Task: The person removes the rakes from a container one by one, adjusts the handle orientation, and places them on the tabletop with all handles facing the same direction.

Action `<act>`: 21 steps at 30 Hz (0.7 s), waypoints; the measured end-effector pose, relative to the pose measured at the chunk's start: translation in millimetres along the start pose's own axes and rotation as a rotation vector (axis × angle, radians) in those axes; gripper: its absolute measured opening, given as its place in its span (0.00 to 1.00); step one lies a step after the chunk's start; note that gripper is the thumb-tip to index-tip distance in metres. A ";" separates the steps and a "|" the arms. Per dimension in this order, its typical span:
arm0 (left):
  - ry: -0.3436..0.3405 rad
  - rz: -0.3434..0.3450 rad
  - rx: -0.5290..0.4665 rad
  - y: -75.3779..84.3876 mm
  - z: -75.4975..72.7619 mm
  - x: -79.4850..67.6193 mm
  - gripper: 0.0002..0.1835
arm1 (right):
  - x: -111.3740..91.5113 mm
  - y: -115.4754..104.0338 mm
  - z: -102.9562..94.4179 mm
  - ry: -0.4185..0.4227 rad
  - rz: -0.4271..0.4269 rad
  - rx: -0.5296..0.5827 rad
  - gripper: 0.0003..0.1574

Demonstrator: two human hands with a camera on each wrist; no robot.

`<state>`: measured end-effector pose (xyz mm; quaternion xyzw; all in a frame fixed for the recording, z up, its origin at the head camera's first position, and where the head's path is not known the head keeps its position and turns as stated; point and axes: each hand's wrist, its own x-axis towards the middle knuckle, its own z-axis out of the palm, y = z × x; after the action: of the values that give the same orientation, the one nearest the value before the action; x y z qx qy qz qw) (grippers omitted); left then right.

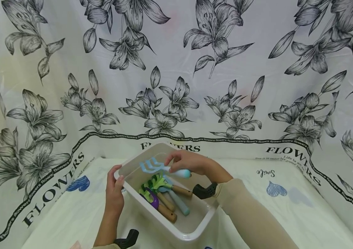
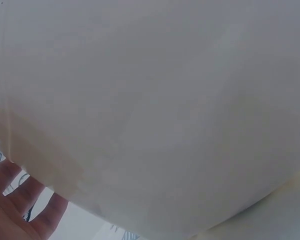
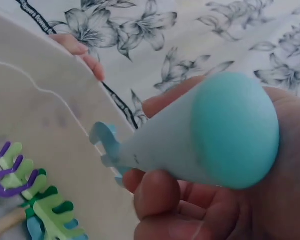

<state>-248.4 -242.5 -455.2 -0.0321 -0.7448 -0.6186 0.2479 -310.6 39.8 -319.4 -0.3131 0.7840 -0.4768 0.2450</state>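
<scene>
My right hand (image 1: 193, 162) pinches a light blue hand rake (image 3: 165, 142) by its handle, holding it over the white plastic bin (image 1: 186, 236). The rake's tines point left in the head view; its rounded turquoise handle end faces the right wrist camera. My left hand (image 1: 115, 192) grips the bin's rim at its left corner, thumb over the edge. In the left wrist view the bin's wall (image 2: 155, 110) hides most else, with fingers (image 2: 25, 195) at lower left. Inside the bin lie green rakes (image 1: 161, 182) with wooden handles, a purple rake (image 1: 154, 200) and a tool with a pale blue handle (image 1: 179, 202).
The bin is tilted above a pale bed-like surface (image 1: 64, 214) printed with blue hearts (image 1: 276, 189). White curtains (image 1: 170, 72) with black flower drawings and a lettered border hang behind and at both sides.
</scene>
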 end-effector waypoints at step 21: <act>-0.007 -0.019 0.000 0.7 -2.0 -0.2 0.25 | -89.6 32.8 -14.8 0.342 -0.181 -0.027 0.16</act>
<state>-247.3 -244.1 -454.4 -0.0273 -0.7459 -0.6209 0.2393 -267.9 125.0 -335.0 -0.3000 0.7891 -0.5327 0.0598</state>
